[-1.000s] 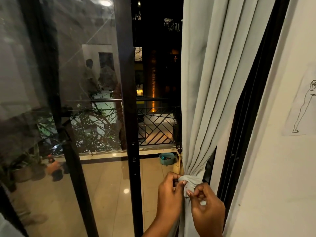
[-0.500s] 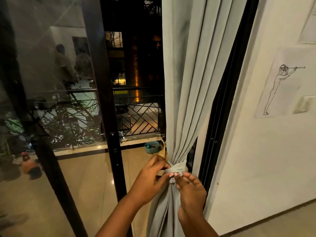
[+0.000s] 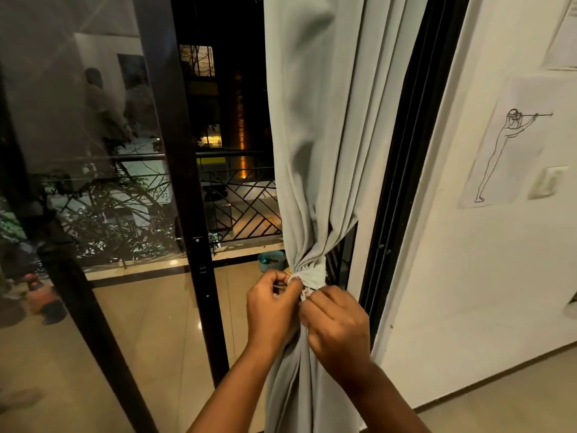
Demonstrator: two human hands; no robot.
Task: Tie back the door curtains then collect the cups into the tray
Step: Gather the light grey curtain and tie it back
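Now curtain [image 3: 324,145], cinched mid-height.

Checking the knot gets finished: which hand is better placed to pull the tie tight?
Probably the left hand: it already pinches the tie end beside the curtain; the right hand holds the knot.

Grey curtain [image 3: 321,157], bunched, band-cinched

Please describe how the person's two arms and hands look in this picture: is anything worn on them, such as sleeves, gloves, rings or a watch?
Both forearms are bare, with no sleeve in view up to the bottom edge of the picture. The left hand and the right hand wear no gloves. No ring, watch or bracelet shows on the visible parts. The nails are too small to judge.
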